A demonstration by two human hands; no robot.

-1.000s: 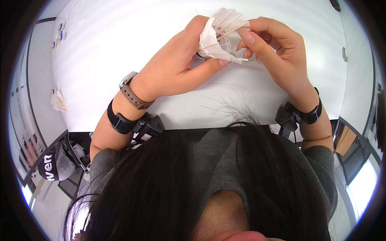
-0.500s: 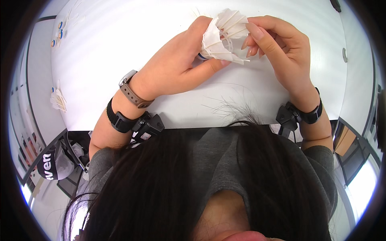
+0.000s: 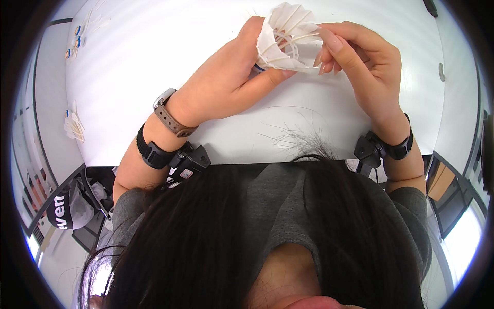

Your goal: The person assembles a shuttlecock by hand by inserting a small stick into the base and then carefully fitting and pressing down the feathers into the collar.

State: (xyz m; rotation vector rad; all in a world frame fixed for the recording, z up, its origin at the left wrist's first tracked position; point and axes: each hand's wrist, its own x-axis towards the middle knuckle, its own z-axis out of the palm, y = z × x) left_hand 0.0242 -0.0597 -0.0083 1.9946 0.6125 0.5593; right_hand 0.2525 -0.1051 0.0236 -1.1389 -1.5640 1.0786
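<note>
A white feather shuttlecock (image 3: 292, 17) is held near the far side of the table, its open skirt toward the right and its cork end mostly hidden; only a sliver of blue band shows. My left hand (image 3: 226, 80) is closed around the cork end, thumb below the skirt. At the skirt's right edge, my right hand (image 3: 360, 56) pinches a feather shaft between thumb and index finger, its other fingers curled beneath. Several shafts look bare or spread apart on that right side, and the inner ring of thread shows.
On the white table (image 3: 247, 129), stripped shuttlecocks with blue-banded corks (image 3: 77, 43) lie at the far left beside loose shafts. Another shuttlecock (image 3: 74, 126) with feathers lies at the left edge. A dark object (image 3: 429, 7) sits at the far right corner; a black-and-white bag (image 3: 69, 208) hangs below left.
The shuttlecock has tilted and shifted slightly up, its opening turned more toward me. My right hand has moved slightly right with its fingers at the skirt's edge; my left hand keeps its hold.
</note>
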